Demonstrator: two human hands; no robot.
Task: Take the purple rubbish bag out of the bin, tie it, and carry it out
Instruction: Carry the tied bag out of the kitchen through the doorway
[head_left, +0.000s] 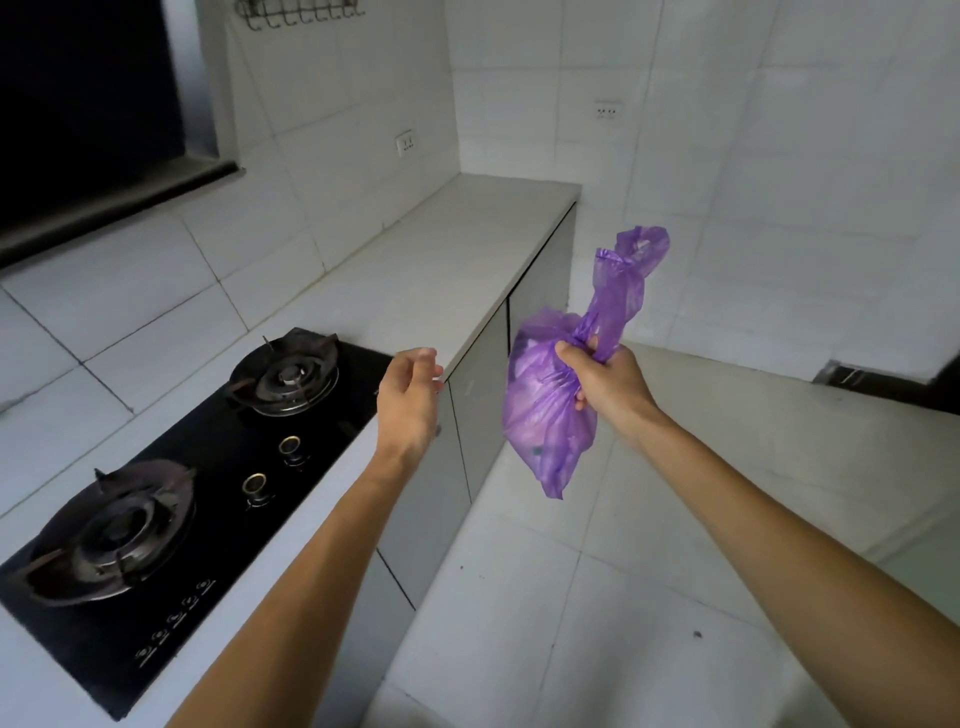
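Head view: right of the frame's centre, the right hand (602, 376) squeezes the neck of the purple rubbish bag (550, 415), which hangs in the air. The left hand (410, 397), half open, holds nothing. No knot is visible at the neck, so the bag may slip or spill near the counter (467, 249).

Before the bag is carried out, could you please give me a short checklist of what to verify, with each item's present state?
1. Thin purple plastic rubbish bag out of the bin: ok; no bin in view.
2. Right hand clenched around the bag's twisted neck: ok.
3. Neck knotted: cannot tell; it is twisted, with loose plastic above the fist.
4. Left hand free: ok, open and empty.
5. Bag clear of the black glass gas hob: ok.
6. No leaks: cannot tell.
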